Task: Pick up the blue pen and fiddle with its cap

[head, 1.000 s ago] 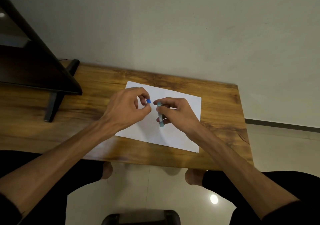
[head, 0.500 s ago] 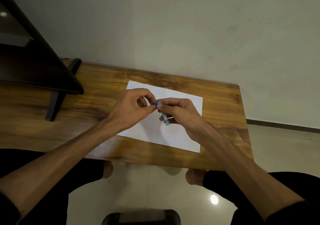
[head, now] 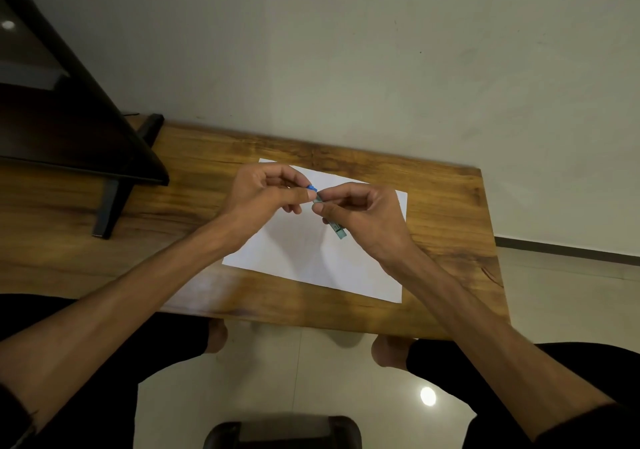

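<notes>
Honestly you won't find any text to read here. The white sheet of paper in front of you looks blank, and the thin teal stick you're pinching has some faint markings near its lower end, but they're way too small and blurry to make out. No labels, brands or numbers show on the wooden table or the dark stand to your left either.
</notes>
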